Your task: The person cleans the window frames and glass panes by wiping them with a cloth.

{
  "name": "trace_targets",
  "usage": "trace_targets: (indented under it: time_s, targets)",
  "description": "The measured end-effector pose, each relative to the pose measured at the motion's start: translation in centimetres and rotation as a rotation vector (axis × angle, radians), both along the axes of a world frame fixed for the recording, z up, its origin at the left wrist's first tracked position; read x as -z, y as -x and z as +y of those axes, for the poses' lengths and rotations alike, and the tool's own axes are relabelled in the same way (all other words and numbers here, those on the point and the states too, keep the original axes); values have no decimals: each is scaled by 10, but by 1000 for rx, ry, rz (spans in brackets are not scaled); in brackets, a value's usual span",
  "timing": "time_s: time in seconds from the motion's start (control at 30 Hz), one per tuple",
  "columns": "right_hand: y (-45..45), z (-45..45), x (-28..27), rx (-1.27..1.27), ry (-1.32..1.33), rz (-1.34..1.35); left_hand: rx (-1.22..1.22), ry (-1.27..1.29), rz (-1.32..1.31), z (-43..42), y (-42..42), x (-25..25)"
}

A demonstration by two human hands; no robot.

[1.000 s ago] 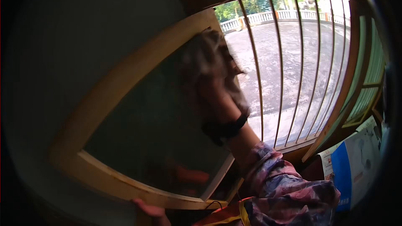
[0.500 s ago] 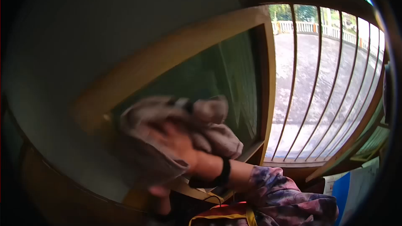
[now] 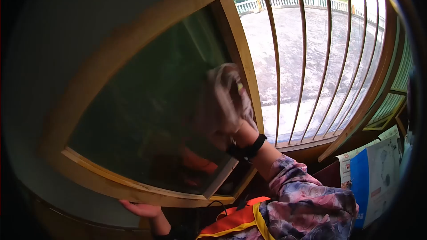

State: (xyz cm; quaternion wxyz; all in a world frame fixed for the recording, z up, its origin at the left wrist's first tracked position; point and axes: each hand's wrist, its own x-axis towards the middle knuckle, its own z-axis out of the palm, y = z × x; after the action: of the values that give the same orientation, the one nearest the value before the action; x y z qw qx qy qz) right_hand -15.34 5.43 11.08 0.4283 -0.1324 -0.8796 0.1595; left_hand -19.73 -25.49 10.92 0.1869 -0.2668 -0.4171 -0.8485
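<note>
My right hand holds a crumpled greyish-pink cloth against the right part of a dark glass pane. Cloth and blur hide most of its fingers. The pane sits in a yellowish wooden window frame, swung inward. At the frame's lower edge is my left hand, fingers stretched out flat beneath the wood, seemingly touching it. A faint reflection of an arm shows in the glass.
Vertical window bars stand to the right, with a paved yard and a white balustrade beyond. Papers and a blue sheet lie at lower right. A grey wall is behind the frame.
The cloth and my right hand have moved right and up over the glass. My left hand has shifted left to the frame's bottom edge. The view has turned, showing more of the pane.
</note>
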Motion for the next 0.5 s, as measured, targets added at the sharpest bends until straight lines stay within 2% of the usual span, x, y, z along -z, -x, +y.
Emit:
trace_targets:
  time_s: [0.1, 0.17, 0.3, 0.33, 0.4, 0.43, 0.5]
  targets:
    - [16, 19, 52, 327, -301, 495, -43, -34, -60, 2, -9, -10]
    - [20, -15, 69, 298, -216, 585, -77, -40, -90, 2, -10, -13]
    - [18, -106, 81, -121, -6, 497, -29, -89, -132, 13, -16, -16]
    - [16, -122, 84, -268, 17, 471, -133, -95, -168, 22, -23, -23]
    - [13, -146, 91, -534, 54, 411, -145, -79, -236, 29, -32, -30]
    - [10, -150, 89, -629, 49, 391, -257, -109, -292, 38, -38, -35]
    - [8, -142, 80, -695, 4, 406, -253, -119, -252, 41, -38, -33]
